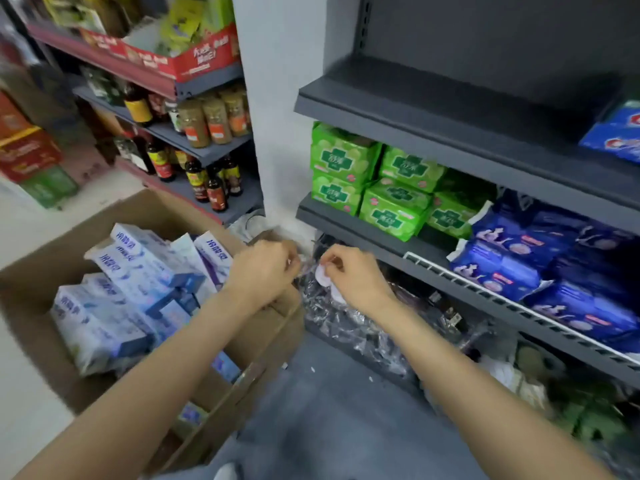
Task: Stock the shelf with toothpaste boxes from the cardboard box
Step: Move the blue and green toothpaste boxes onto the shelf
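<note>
An open cardboard box [41, 306] stands on the floor at the left, holding several white-and-blue toothpaste boxes [138, 271] bundled in clear wrap. My left hand [266, 268] and my right hand [349, 275] are held close together beyond the box's right edge. Both pinch a piece of crinkled clear plastic wrap [325, 306] with a white label on it. The wrap hangs down in front of the lowest shelf. The dark grey shelf unit [433, 112] rises at the right; its upper board is mostly bare, with blue toothpaste boxes [620, 133] at the far right.
Green packs [374, 181] and dark blue packs [540, 271] fill the middle shelf behind a white wire rail. More wrapped goods sit on the bottom shelf. To the left, another rack holds bottles [197, 174] and jars. Grey floor lies between the box and the shelves.
</note>
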